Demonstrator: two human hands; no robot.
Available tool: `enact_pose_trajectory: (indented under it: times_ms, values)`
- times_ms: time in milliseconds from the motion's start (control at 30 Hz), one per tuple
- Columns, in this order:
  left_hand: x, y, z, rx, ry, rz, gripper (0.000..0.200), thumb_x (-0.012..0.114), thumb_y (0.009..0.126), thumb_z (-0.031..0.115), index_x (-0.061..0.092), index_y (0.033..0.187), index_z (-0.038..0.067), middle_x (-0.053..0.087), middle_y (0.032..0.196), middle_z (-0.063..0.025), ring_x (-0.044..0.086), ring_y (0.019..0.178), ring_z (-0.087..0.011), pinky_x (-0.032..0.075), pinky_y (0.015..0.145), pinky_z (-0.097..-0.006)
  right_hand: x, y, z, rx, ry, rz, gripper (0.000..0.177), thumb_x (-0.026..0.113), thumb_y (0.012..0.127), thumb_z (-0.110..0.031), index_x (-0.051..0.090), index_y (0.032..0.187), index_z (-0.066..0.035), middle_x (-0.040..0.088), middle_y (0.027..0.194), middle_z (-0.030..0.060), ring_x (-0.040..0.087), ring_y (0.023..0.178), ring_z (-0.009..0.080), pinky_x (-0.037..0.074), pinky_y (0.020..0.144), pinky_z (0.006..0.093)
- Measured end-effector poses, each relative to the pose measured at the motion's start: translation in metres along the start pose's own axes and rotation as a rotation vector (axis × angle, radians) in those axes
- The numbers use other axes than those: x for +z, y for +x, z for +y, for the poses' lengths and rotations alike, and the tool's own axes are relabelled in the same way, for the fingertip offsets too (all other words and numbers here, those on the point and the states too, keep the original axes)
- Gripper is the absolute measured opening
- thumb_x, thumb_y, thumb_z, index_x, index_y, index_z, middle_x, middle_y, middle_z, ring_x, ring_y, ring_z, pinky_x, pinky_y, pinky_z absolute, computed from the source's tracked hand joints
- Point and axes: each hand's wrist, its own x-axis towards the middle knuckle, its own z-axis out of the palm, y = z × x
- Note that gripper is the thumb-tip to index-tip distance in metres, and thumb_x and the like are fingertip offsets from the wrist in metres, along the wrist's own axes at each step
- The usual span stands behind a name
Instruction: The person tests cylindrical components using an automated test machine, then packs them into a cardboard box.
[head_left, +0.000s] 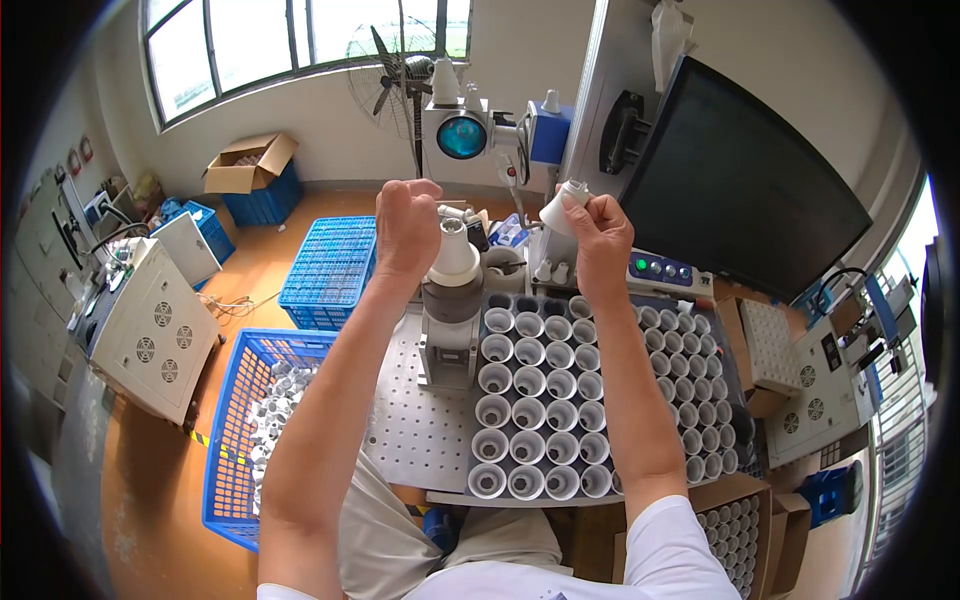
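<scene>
My right hand (603,240) pinches a white plastic lamp-cup-like housing (560,212), raised above the far edge of the trays and tilted, its narrow ribbed neck upward. A similar white housing (455,258) stands upright, narrow end up, on the grey metal fixture (449,345). Just left of that housing, my left hand (405,228) is raised with its fingers curled closed; whatever they may hold is hidden. Beyond both hands is a machine head with a round teal lens (462,137).
Rows of white cups (528,414) fill dark trays on the right. A blue crate (222,470) of white parts stands at left, with a stacked blue crate (328,262) behind. A large monitor (750,180) leans at right. A cardboard box (790,540) sits low right.
</scene>
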Motion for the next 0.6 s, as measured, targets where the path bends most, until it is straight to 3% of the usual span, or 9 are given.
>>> enact_pose_trajectory:
  times_ms: [100,133,233,267,367,433,500,533,600]
  values:
    - [0.026,-0.013,-0.012,0.102,0.089,-0.136,0.024,0.049,0.077,0.012,0.069,0.067,0.003,0.061,0.096,-0.0224,0.054,0.089,-0.0357,0.043,0.085,-0.0397,0.028,-0.003,-0.012,-0.039,0.070,-0.027,0.024,0.070,0.086,-0.011,0.051,0.072,-0.006,0.058,0.073,-0.0026,0.046,0.067,0.0013,0.040,0.059,0.0191]
    - [0.032,-0.015,-0.006,0.170,0.219,-0.048,0.029,0.047,0.075,0.009,0.064,0.053,0.006,0.063,0.083,-0.0178,0.053,0.080,-0.0298,0.043,0.082,-0.0354,0.037,-0.006,-0.012,-0.033,0.078,-0.037,0.024,0.070,0.086,-0.010,0.051,0.072,-0.006,0.060,0.075,-0.0021,0.047,0.068,0.0016,0.041,0.061,0.0192]
    - [0.006,-0.007,0.009,-0.129,-0.200,-0.077,0.032,0.035,0.074,0.004,0.050,0.046,0.003,0.062,0.062,-0.0077,0.052,0.066,-0.0160,0.042,0.082,-0.0284,0.052,-0.019,0.004,-0.014,0.025,-0.147,0.026,0.071,0.085,-0.010,0.049,0.071,-0.005,0.067,0.091,0.0062,0.051,0.075,0.0051,0.044,0.065,0.0217]
    - [-0.018,-0.007,0.028,-0.117,-0.265,-0.036,0.032,0.036,0.072,0.006,0.049,0.043,0.002,0.059,0.055,-0.0065,0.052,0.057,-0.0141,0.047,0.071,-0.0282,0.061,-0.027,0.011,-0.030,0.014,-0.196,0.027,0.071,0.085,-0.011,0.049,0.071,-0.005,0.067,0.095,0.0082,0.052,0.077,0.0059,0.044,0.066,0.0226]
    - [-0.081,-0.012,0.001,0.036,-0.178,0.136,0.032,0.036,0.069,0.010,0.057,0.048,-0.001,0.060,0.055,-0.0075,0.053,0.050,-0.0142,0.048,0.055,-0.0279,0.072,-0.053,0.031,-0.028,-0.086,-0.309,0.030,0.071,0.086,-0.014,0.047,0.070,-0.004,0.067,0.107,0.0132,0.052,0.080,0.0082,0.045,0.067,0.0246]
    - [-0.123,-0.031,-0.038,-0.049,-0.092,0.188,0.030,0.037,0.069,0.011,0.055,0.052,-0.005,0.061,0.060,-0.0109,0.056,0.056,-0.0168,0.047,0.062,-0.0300,0.075,-0.061,0.036,0.021,-0.125,-0.343,0.031,0.071,0.086,-0.016,0.047,0.070,-0.004,0.066,0.111,0.0150,0.052,0.082,0.0097,0.045,0.069,0.0256]
    - [-0.160,-0.063,-0.130,-0.076,0.325,0.326,0.020,0.041,0.075,0.008,0.053,0.081,-0.007,0.062,0.086,-0.0163,0.058,0.080,-0.0252,0.045,0.079,-0.0364,0.074,-0.064,0.038,0.101,-0.117,-0.340,0.032,0.071,0.086,-0.018,0.047,0.070,-0.004,0.066,0.112,0.0156,0.054,0.084,0.0110,0.046,0.073,0.0263]
    - [-0.170,-0.084,-0.174,-0.128,0.446,0.374,0.025,0.044,0.076,0.009,0.055,0.089,-0.008,0.061,0.088,-0.0224,0.057,0.085,-0.0378,0.044,0.083,-0.0450,0.074,-0.064,0.041,0.094,-0.114,-0.334,0.033,0.071,0.086,-0.020,0.047,0.070,-0.004,0.066,0.113,0.0154,0.057,0.086,0.0142,0.047,0.075,0.0295]
    - [-0.162,-0.128,-0.174,-0.168,0.562,0.274,0.020,0.045,0.076,0.004,0.053,0.092,-0.005,0.059,0.092,-0.0209,0.055,0.092,-0.0369,0.042,0.085,-0.0438,0.070,-0.065,0.048,-0.026,-0.116,-0.319,0.032,0.070,0.086,-0.021,0.048,0.071,-0.004,0.066,0.114,0.0144,0.059,0.089,0.0164,0.047,0.077,0.0318]
